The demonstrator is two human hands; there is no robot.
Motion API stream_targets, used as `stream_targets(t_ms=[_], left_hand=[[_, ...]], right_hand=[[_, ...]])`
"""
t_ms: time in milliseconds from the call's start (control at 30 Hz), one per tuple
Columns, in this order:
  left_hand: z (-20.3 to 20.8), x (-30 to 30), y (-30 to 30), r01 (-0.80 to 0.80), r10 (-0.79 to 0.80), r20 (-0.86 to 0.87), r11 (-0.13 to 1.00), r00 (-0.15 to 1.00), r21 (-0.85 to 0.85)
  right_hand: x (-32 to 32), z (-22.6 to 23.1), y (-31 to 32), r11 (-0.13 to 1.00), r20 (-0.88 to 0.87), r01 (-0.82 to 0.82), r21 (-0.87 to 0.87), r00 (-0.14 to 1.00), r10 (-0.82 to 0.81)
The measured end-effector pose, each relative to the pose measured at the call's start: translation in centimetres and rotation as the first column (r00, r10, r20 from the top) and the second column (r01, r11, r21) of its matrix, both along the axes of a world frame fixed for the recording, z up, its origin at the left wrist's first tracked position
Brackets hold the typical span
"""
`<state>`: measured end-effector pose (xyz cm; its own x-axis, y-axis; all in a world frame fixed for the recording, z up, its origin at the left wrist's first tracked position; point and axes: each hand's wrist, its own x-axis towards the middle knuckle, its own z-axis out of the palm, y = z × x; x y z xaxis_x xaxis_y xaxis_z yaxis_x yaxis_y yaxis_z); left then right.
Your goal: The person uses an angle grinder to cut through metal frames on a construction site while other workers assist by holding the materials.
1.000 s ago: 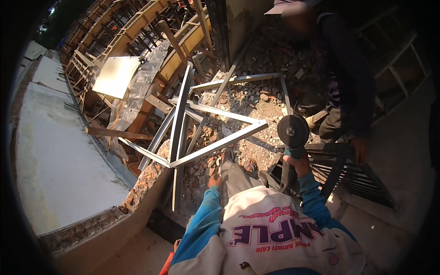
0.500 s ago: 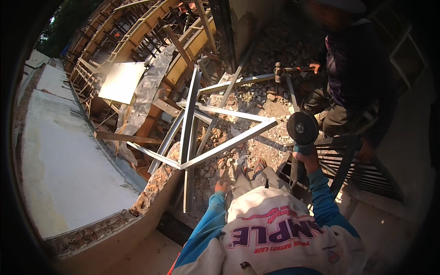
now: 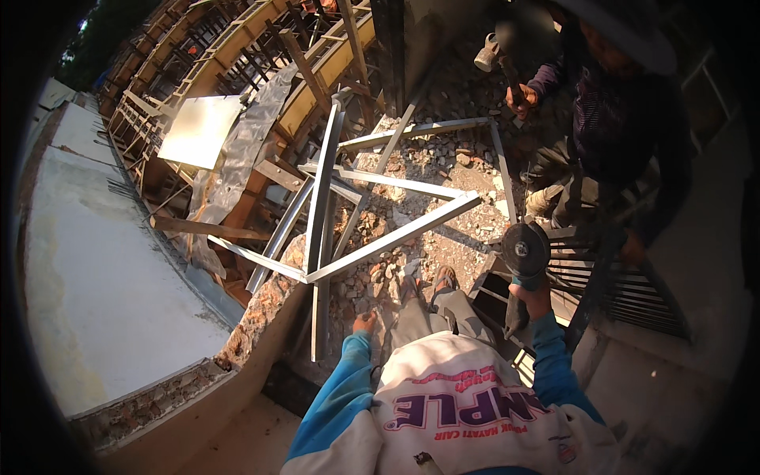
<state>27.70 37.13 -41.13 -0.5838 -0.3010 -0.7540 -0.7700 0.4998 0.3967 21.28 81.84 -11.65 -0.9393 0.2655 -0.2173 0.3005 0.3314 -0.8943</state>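
At the left, a pale slab (image 3: 119,269) lies beyond the broken upper edge of a wall (image 3: 261,328). Next comes a bent frame of metal bars (image 3: 396,237), over the rubble floor (image 3: 451,233). Near the lowest corner of this frame hangs the left hand (image 3: 365,321); it appears small, so I cannot tell whether its fingers are loose or clenched. A co-worker's hand (image 3: 522,101) grips a hammer (image 3: 511,75) above the rubble. Below, the right hand (image 3: 532,299) grasps an angle grinder (image 3: 526,249), its disc beside the left edge of a dark slatted grille (image 3: 594,293).
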Motion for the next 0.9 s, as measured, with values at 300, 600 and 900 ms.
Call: stream_targets(t_ms=[300, 600, 900], left_hand=[[0.9, 0.1, 1.0, -0.025, 0.028, -0.108, 0.999, 0.994, 0.035], [-2.2, 3.9, 3.9, 0.013, -0.001, -0.107, 0.994, 0.994, 0.107], [0.5, 3.4, 6.0, -0.003, 0.01, -0.067, 0.994, 0.998, 0.108]], right_hand=[[-1.6, 1.0, 0.5, 0.998, 0.013, -0.018, -0.059, 1.0, 0.019], [-1.2, 2.9, 0.1, 0.982, -0.014, -0.007, -0.189, 1.0, 0.004], [-0.8, 2.9, 0.8, 0.994, -0.008, 0.004, -0.107, 1.0, -0.005]])
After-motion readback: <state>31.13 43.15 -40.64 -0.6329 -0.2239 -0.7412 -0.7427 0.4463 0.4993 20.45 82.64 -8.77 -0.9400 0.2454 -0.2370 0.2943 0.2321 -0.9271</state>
